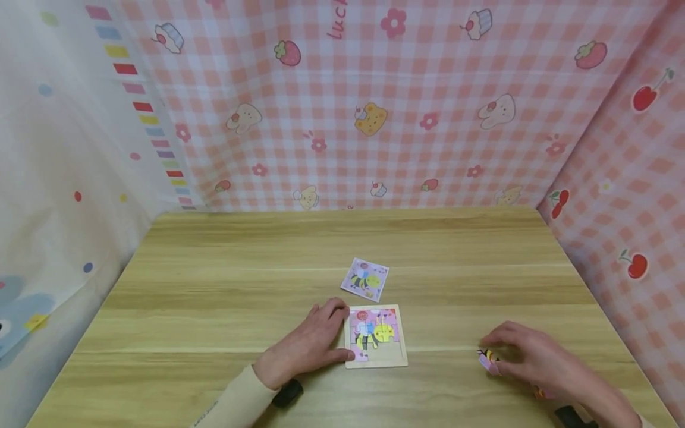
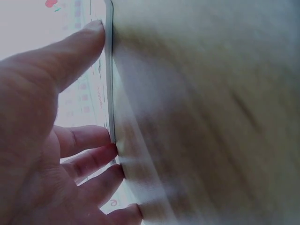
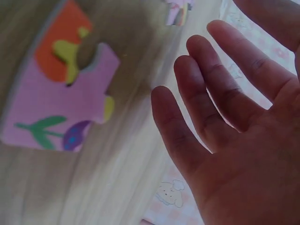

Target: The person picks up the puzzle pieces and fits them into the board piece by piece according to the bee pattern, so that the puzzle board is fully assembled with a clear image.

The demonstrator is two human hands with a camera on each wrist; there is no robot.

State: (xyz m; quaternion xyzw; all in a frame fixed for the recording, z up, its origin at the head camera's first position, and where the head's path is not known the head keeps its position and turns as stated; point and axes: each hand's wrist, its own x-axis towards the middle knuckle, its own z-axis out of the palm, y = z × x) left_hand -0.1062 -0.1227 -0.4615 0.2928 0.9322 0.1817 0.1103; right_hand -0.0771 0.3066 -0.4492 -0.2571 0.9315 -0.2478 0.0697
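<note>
A square wooden puzzle tray [image 1: 390, 358] lies on the table, partly filled with pieces of a bee picture. My left hand [image 1: 313, 339] rests against its left edge, thumb near the lower corner and fingers by the upper one. The left wrist view shows the thumb and fingertips touching the tray's thin edge [image 2: 110, 84]. On the right, my right hand [image 1: 535, 356] hovers with loosely bent fingers around a small puzzle piece [image 1: 488, 361]. Another pink and orange piece [image 3: 70, 89] lies under that hand. In the right wrist view, the fingers [image 3: 206, 89] look apart from both pieces.
Behind the tray lies a picture card [image 1: 365, 279] with the same bee. The wooden table [image 1: 214, 279] meets a pink checked curtain [image 1: 342, 89] at the back and right. A white curtain [image 1: 69, 148] hangs at the left.
</note>
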